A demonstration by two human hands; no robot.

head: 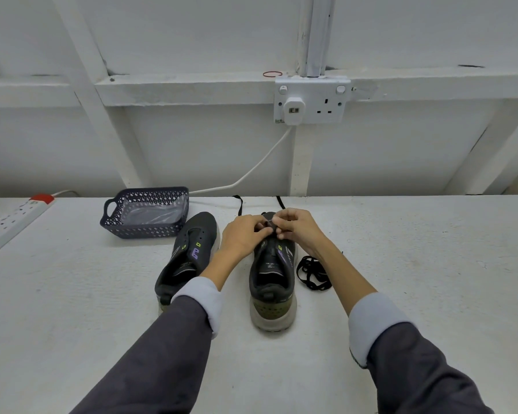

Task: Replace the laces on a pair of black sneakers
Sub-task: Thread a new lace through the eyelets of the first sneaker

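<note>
In the head view, the nearer sneaker (272, 282) is seen standing on the counter (401, 249), heel toward the person, with both hands brought together over its forward eyelets. A black lace (269, 225) is pinched between the curled fingertips of the left hand (245, 234) and the right hand (299, 231), and its two ends are trailed past the toe. The second sneaker (189, 255) is seen unlaced just beside it, near a dark basket (145, 215), and a coiled lace (313, 273) is laid at the other side. Uneven ends could be produced if one side is pulled harder. An eyelet could be skipped, or the flat lace twisted, because the eyelets are hidden by the fingers. The shoe could be dragged forward, since it is not held down.
</note>
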